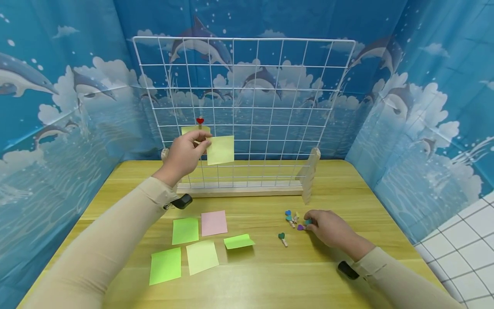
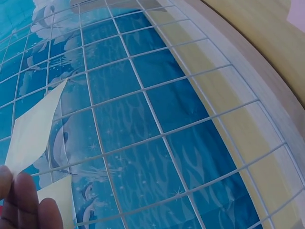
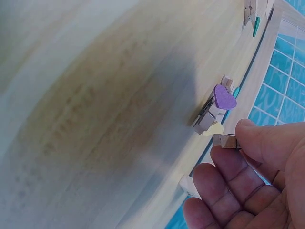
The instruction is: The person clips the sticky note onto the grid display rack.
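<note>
My left hand [image 1: 185, 152] pinches a pale yellow sticky note [image 1: 221, 150] by its left edge, in front of the white wire grid [image 1: 266, 124]. Partly behind that hand, another pale yellow note [image 1: 186, 129] hangs from the grid under a red-heart clothespin [image 1: 200, 121]. Low over the table on the right, my right hand [image 1: 329, 227] pinches a mini wooden clothespin [image 3: 226, 141] between thumb and index finger. Beside those fingertips lies a purple-heart clothespin [image 3: 224, 98], with several more heart clothespins [image 1: 289, 219] to its left. A green-heart clothespin [image 1: 283, 239] lies apart, nearer the front.
On the table [image 1: 270, 283], left of centre, lie green notes [image 1: 185, 231], a pink note [image 1: 214, 222], a pale yellow note [image 1: 202, 256] and a curled green note [image 1: 239, 241]. Wooden feet [image 1: 307, 176] support the grid. Dolphin-patterned curtains [image 1: 58, 128] surround the table.
</note>
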A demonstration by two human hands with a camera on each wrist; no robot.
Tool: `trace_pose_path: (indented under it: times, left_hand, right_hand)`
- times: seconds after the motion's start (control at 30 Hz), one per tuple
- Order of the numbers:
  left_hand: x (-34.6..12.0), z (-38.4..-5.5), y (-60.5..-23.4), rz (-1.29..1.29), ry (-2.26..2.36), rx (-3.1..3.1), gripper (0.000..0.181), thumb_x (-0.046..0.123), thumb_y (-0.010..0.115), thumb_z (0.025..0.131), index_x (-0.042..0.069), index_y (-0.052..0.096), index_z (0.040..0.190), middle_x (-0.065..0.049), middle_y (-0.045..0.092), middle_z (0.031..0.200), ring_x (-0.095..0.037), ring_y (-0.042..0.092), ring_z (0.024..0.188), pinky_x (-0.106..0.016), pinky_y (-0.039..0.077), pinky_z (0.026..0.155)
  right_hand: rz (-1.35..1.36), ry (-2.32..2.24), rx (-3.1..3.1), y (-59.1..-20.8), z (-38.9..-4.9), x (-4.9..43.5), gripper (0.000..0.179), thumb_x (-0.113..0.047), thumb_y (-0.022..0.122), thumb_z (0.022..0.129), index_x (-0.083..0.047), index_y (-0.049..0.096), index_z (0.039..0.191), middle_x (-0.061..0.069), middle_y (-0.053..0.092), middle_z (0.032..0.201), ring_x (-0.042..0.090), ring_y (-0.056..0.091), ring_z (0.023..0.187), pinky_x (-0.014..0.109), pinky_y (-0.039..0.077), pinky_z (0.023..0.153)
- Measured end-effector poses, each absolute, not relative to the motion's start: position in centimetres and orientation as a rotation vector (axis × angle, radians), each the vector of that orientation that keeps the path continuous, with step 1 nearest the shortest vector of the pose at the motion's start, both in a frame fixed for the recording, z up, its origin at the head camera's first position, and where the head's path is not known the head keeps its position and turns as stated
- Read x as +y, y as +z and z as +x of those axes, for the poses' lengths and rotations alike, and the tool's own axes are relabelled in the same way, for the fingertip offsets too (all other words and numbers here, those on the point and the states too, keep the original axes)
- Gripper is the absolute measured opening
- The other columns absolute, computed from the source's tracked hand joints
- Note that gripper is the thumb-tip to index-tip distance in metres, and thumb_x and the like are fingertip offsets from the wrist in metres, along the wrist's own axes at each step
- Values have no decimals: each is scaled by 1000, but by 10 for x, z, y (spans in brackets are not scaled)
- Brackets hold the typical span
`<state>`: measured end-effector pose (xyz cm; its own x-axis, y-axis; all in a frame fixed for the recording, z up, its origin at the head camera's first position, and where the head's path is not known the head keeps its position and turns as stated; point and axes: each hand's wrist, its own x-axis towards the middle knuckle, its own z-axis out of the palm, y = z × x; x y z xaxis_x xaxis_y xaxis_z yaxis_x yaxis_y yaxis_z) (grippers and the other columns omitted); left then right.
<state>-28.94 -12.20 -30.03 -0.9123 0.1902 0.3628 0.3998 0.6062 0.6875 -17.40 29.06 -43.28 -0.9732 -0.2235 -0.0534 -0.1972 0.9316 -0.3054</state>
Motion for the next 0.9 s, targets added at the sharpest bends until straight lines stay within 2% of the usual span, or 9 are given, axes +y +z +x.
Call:
trace_pose_path:
  times: [0.13, 0.37, 0.6, 0.9]
  left_hand:
    - [-119, -292, -298, -488, -1220, -2565, 33, 32, 57, 111, 19, 66, 140, -4, 68, 119, -22, 69, 97, -38, 52, 66]
    - [-115, -299, -296, -491, -1216, -2539, 31, 30, 56, 111, 20, 66, 139, -3, 69, 115, -23, 68, 94, -40, 51, 64]
    - [-111, -302, -294, -496, -1212, -2523, 32, 29, 56, 111, 19, 63, 141, -6, 67, 117, -23, 70, 94, -39, 57, 74]
    - [-105, -303, -288, -471, -1170, -2505, 40, 30, 56, 111, 20, 57, 150, -5, 69, 121, -20, 71, 91, -38, 56, 69]
  right_hand:
    - [-335, -465, 3007, -433, -173, 292, 15, -14, 74, 99, -7, 73, 112, -2, 71, 90, 12, 56, 74, 33, 52, 70]
    - [-343, -468, 3013, -432, -172, 293, 15, -15, 74, 99, -7, 73, 112, -3, 70, 89, 11, 56, 74, 32, 52, 70]
    - [-380, -485, 3015, -430, -171, 294, 16, -15, 74, 99, -7, 73, 112, -1, 73, 94, 10, 63, 79, 36, 56, 72]
    - [-367, -486, 3017, -430, -170, 294, 15, -15, 74, 99, -7, 73, 112, -1, 73, 93, 10, 61, 78, 34, 56, 72]
